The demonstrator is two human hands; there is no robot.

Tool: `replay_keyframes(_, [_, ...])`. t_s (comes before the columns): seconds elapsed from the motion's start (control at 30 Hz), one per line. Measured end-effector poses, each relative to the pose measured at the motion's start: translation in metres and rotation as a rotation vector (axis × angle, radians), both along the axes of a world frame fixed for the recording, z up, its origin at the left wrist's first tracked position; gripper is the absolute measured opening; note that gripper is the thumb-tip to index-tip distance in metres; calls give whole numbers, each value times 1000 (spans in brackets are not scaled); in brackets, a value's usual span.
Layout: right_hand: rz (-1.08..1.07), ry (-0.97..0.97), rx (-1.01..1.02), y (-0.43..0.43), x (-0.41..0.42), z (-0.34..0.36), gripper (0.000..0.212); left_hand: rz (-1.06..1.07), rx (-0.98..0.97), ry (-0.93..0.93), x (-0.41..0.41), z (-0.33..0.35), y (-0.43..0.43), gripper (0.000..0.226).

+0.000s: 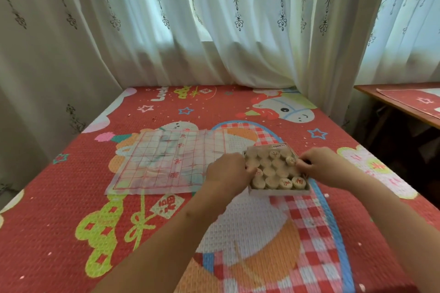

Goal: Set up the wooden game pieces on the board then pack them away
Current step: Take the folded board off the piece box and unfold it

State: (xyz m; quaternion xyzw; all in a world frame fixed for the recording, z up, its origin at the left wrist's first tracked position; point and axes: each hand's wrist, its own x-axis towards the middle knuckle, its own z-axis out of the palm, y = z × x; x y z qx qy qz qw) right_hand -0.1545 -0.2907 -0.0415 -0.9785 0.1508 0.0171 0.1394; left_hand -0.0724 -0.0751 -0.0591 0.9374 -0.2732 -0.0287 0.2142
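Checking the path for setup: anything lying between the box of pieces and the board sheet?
Nothing separate lies between them. The left hand grips the box on the side facing the board sheet, the right hand on the other side. The sheet itself is bare, with no pieces or clutter on it.

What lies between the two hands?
In the head view, the open box of wooden pieces sits between the left hand and right hand.

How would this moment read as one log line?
board: spread, no pieces | box: full of pieces | left hand, right hand: at box edges
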Motion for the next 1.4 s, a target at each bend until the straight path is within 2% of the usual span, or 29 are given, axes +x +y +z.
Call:
replay_keyframes(0.27, [-17, -11, -96, -54, 63, -3, 43, 76, -17, -36, 41, -14, -55, 27])
replay_keyframes(0.37, [-44, 91, -108, -63, 73, -18, 46, 30, 7, -32, 43, -19, -63, 27])
replay_keyframes(0.43, [-104, 103, -109, -64, 73, -22, 48, -24, -27, -75, 46, -21, -56, 35])
replay_keyframes(0.5, [-207, -32, -191, -54, 66, -19, 47, -50, -97, -184, 53, -19, -30, 42])
replay_keyframes(0.57, [-270, -305, -276, -24, 53, -15, 45, -25, -147, -302, 66, -18, 6, 41])
replay_keyframes(0.63, [-165, -523, -299, 28, 42, -11, 40, 38, -152, -352, 84, -21, 49, 34])
replay_keyframes(0.67, [-74, -560, -292, 56, 40, -10, 38, 60, -141, -339, 93, -25, 68, 30])
replay_keyframes(0.73, [114, -538, -251, 109, 45, -15, 36, 83, -85, -274, 108, -34, 103, 28])
replay_keyframes(0.8, [263, -432, -240, 154, 61, -28, 41, 95, -31, -195, 114, -43, 127, 35])
replay_keyframes(0.93, [375, -255, -166, 223, 101, -53, 52, 99, 32, -117, 113, -55, 155, 49])
replay_keyframes(1.1, [333, -102, -39, 250, 140, -74, 58, 152, 149, -86, 115, -70, 172, 54])
replay_keyframes(1.3, [126, -11, -87, 179, 149, -85, 62, 158, 202, -96, 117, -71, 172, 56])
replay_keyframes(1.4, [-5, 10, -89, 143, 148, -85, 64, 230, 213, -106, 120, -73, 174, 58])
